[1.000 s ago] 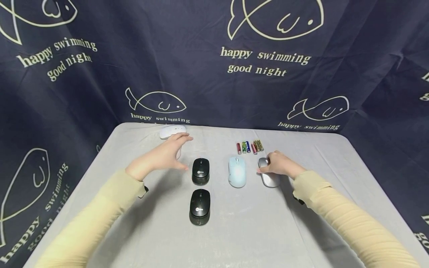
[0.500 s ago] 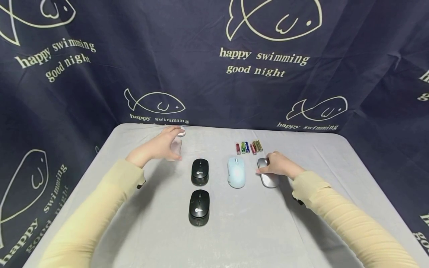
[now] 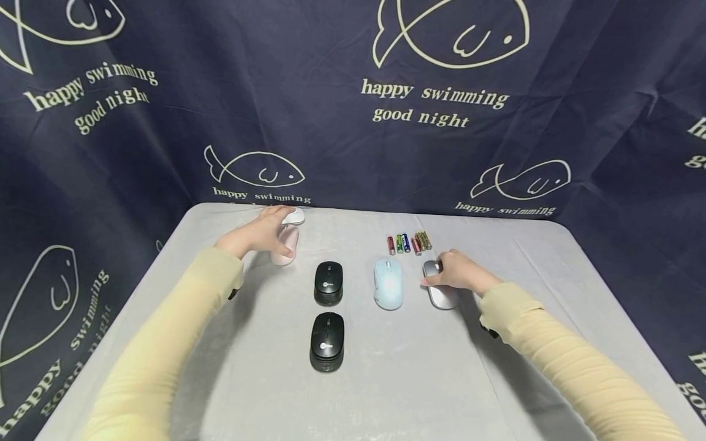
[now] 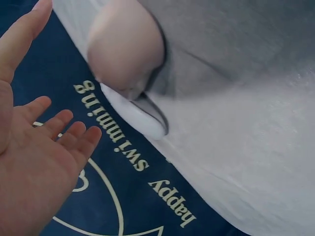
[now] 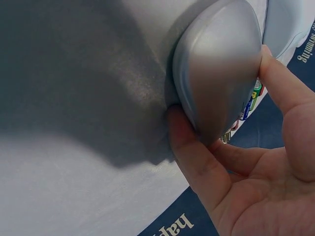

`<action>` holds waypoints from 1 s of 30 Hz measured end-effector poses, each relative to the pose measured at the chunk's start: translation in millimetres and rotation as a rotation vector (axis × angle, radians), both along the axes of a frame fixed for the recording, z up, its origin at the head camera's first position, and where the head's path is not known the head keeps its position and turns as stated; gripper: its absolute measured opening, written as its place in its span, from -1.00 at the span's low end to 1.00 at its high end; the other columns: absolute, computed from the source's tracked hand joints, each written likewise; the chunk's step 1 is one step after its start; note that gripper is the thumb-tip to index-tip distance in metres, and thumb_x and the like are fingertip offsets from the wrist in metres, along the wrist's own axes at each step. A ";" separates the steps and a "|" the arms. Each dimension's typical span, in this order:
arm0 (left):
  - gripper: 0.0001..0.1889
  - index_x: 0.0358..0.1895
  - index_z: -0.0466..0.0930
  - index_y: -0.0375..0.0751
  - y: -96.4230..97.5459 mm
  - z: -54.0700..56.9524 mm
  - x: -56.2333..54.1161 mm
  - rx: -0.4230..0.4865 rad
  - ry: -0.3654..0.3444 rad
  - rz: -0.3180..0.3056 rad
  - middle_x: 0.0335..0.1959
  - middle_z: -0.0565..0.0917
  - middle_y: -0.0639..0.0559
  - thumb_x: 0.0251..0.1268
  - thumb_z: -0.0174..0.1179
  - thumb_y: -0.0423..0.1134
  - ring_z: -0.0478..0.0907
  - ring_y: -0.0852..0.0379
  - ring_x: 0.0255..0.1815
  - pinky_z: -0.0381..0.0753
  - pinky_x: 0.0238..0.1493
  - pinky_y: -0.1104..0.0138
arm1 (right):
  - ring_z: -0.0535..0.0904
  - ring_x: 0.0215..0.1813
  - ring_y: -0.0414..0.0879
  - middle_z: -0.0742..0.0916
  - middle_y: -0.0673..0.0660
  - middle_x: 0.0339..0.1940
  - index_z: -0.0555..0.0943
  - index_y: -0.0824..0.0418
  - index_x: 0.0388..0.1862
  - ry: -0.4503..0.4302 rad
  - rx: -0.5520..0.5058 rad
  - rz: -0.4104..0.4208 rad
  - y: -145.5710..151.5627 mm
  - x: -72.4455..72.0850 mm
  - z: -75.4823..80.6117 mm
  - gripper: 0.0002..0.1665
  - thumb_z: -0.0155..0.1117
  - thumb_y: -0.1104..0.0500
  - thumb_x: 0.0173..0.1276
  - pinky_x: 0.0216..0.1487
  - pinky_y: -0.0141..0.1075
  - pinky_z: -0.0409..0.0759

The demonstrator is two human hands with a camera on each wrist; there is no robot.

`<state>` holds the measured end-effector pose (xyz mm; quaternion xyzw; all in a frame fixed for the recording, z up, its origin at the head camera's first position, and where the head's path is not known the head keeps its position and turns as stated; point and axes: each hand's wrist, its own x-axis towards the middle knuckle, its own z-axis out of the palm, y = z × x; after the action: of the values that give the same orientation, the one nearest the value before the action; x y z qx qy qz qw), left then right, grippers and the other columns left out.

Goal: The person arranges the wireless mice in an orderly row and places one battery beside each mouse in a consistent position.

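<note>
Right hand around silver mouse, fingers on both sides

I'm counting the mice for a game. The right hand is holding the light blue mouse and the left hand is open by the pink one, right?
Not quite. The right hand holds the silver mouse, as the right wrist view shows; the light blue mouse lies untouched beside it. The left hand is open by the pink mouse.

Grey table before navy fish-print curtain
</note>
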<state>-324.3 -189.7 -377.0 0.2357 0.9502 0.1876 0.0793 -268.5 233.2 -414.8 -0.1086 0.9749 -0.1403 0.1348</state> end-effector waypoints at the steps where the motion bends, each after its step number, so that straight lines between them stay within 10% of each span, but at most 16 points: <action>1: 0.14 0.43 0.00 -0.39 0.0 -1.8 -1.5 0.002 -0.003 0.000 0.42 0.11 -0.37 -0.28 0.53 -0.17 -0.10 -0.32 0.46 -0.19 0.44 -0.11 | 0.48 -0.17 0.12 0.60 0.35 -0.23 0.53 0.56 -0.11 -0.001 0.000 0.000 -0.1 0.2 0.2 -0.21 0.42 -0.15 0.05 -0.09 -0.06 0.51; 30: 0.10 0.35 0.21 -0.32 -2.6 -31.2 -19.3 -0.199 -0.087 0.064 0.31 0.15 -0.40 -0.39 0.57 -0.02 0.11 -0.29 0.26 0.15 0.33 -0.10 | 0.48 -0.15 0.12 0.58 0.37 -0.19 0.51 0.57 -0.07 -0.020 -0.011 -0.006 -2.7 1.5 3.8 -0.20 0.42 -0.14 0.06 -0.08 -0.06 0.51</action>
<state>-343.7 -192.3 -408.3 0.1876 0.9669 0.1046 0.1374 -267.0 230.5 -411.0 -0.1049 0.9730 -0.1469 0.1437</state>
